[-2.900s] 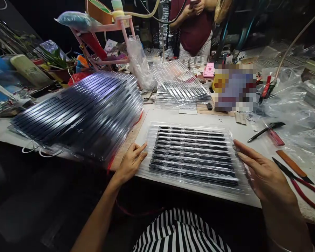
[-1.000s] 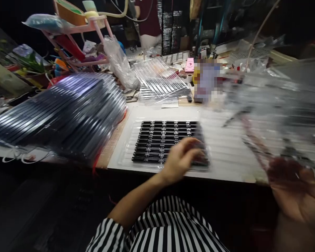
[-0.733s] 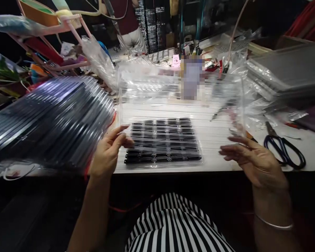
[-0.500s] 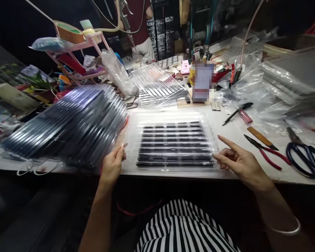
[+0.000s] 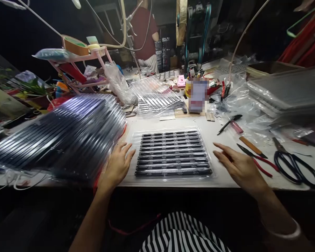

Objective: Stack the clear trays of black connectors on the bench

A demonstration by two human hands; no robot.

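Note:
A clear plastic tray (image 5: 213,171) lies flat on the white table in front of me. Rows of slim black strips (image 5: 173,153) fill it; their exact kind cannot be made out. My left hand (image 5: 118,162) is beside the tray's left edge, fingers apart and holding nothing; whether it touches the rim cannot be told. To the right, my right hand (image 5: 236,164) hovers off the tray's edge with its fingers stretched out and nothing in them. Left of my left hand rises a tall pile of similar filled trays (image 5: 60,136), slightly blurred.
Right of my right hand lie red-handled pliers (image 5: 262,164), dark-handled scissors (image 5: 296,164), a wooden-handled blade (image 5: 252,147) and a black pen (image 5: 229,124). Behind are a phone (image 5: 197,94), clear empty trays (image 5: 157,91), plastic bags and a pink rack (image 5: 78,57). Another person (image 5: 144,35) stands farther back.
My left fingers, earlier closed at the tray's left edge, have spread apart. My right hand has moved off the tray's right edge. The tray now looks sharper, and the view has shifted.

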